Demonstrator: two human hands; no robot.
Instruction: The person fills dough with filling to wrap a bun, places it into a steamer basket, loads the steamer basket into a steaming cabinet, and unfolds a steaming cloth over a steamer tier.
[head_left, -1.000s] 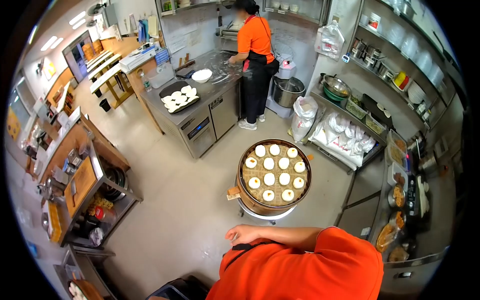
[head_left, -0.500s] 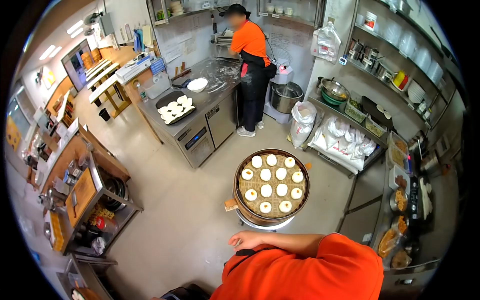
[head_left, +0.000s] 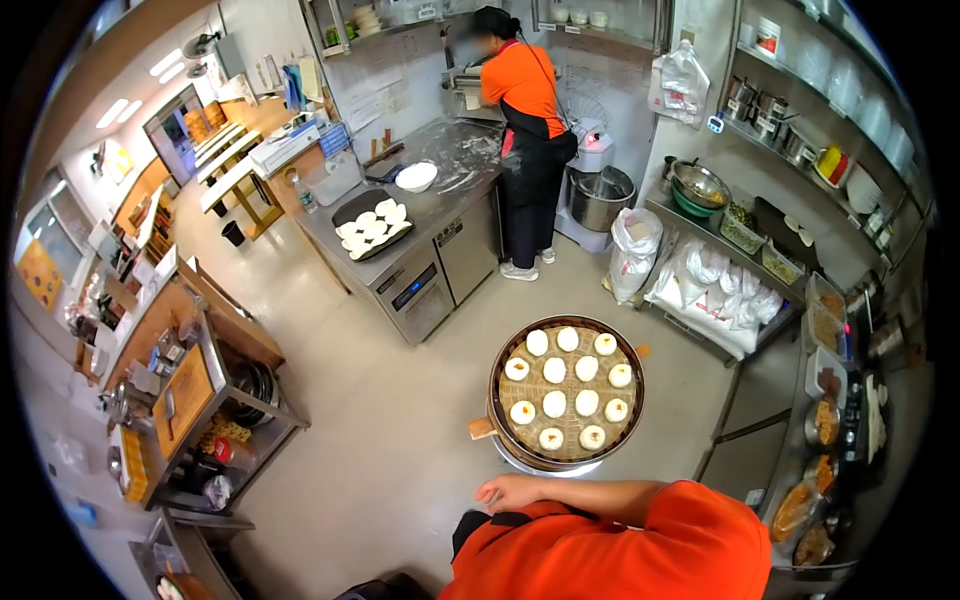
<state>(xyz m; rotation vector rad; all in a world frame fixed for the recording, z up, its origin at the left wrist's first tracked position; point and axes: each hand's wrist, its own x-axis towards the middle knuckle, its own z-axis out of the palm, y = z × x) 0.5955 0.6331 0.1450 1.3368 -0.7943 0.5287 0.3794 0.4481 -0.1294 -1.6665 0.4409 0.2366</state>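
Observation:
My right hand (head_left: 508, 492) is held in front of my orange shirt, its fingers loosely bent and slightly apart, with nothing visible in them. Just beyond it stands a round bamboo steamer (head_left: 492, 400) on a round white support. White buns (head_left: 554, 370) are spread out on its woven base, and some have an orange spot on top. My hand does not touch the steamer. A wooden handle (head_left: 482, 428) sticks out from the steamer's left side. My left hand is out of the frame.
A co-worker (head_left: 525, 100) stands at a floury steel counter (head_left: 460, 215) with a black tray (head_left: 350, 212) of white dough pieces and a white bowl (head_left: 416, 177). Shelves (head_left: 770, 140) and food containers line the right. A wooden board (head_left: 183, 395) lies on the left bench.
The view has shifted, so the steamer and counter appear farther right than half a second ago. The co-worker's arm has moved from the countertop up towards the machine. My right hand keeps a similar pose.

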